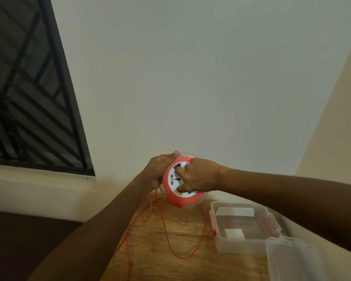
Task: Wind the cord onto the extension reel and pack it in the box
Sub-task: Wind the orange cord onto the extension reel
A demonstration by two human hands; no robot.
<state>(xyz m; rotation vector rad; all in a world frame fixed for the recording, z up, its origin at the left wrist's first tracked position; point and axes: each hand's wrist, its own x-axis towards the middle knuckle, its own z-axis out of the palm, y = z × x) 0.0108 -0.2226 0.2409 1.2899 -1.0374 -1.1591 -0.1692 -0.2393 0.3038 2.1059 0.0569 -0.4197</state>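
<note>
I hold a round extension reel (pixel 175 196), red rim with a white socket face, up in the air above the wooden table (pixel 160 258). My left hand (pixel 157 172) grips the reel's rim from the left. My right hand (pixel 199 177) has its fingers curled into the holes of the white face. A thin red cord (pixel 166 238) hangs from the reel in loose loops onto the table and runs off toward the bottom edge. The clear plastic box (pixel 231 243) with red latches stands open on the table, right of the loops.
The box's clear lid (pixel 292 258) lies at the front right of the table. A white wall rises right behind the table. A dark window with a metal grille (pixel 28 98) fills the left side.
</note>
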